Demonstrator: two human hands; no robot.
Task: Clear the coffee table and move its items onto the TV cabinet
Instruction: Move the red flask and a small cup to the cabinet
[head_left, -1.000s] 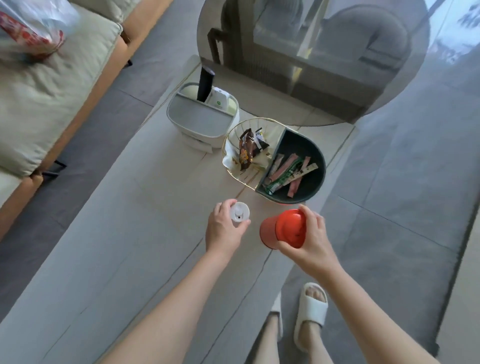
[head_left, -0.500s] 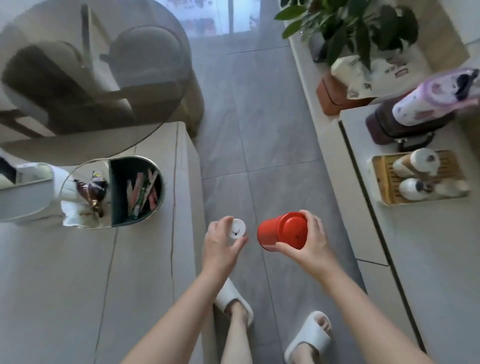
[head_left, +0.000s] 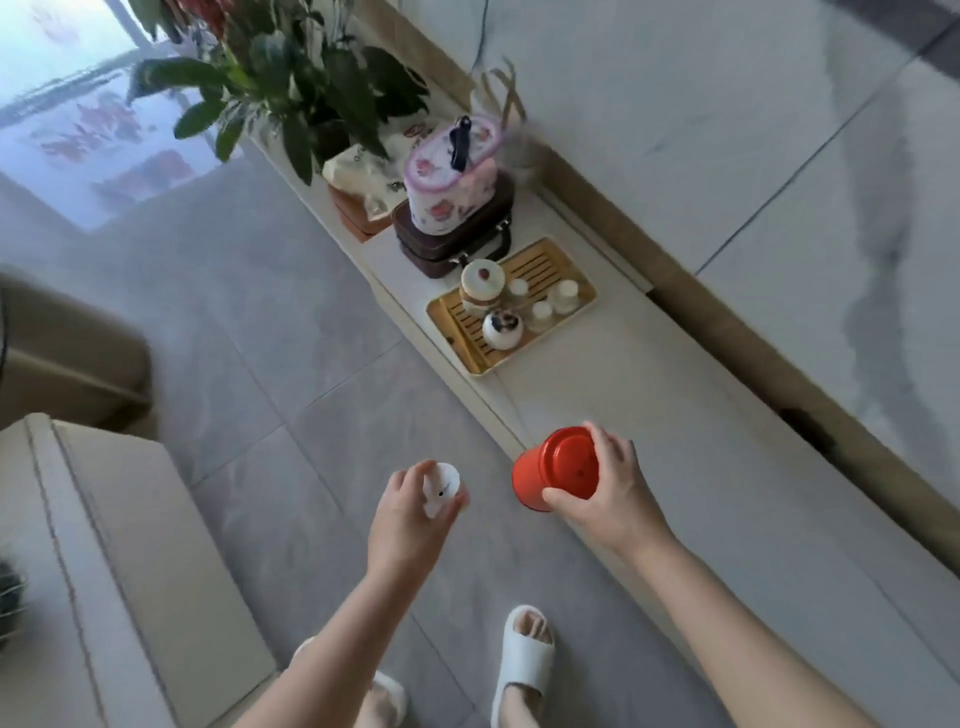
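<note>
Since the earlier frames, both things have been carried away from the coffee table (head_left: 130, 545), which is now seen only at the lower left of the frame, and the TV cabinet (head_left: 649, 415) has come into the middle and right. A red cup (head_left: 553, 470) is held on its side in the right hand (head_left: 608, 499), with fingers and thumb wrapped round it, right at the near edge of the cabinet. A small white bottle (head_left: 441, 488) is pinched in the left hand (head_left: 410, 519), over the grey floor near the middle of the frame — it is a bit blurred, so its shape cannot be told well. The carrying step seems to be in hand, and nothing held has been set down yet. Next, both things would likely need to be put on the bare cabinet top, nearer than the wooden tea tray (head_left: 457, 312) with its little cups. The red cup should be turned upright first. Care would be needed so the tray is not bumped.
</note>
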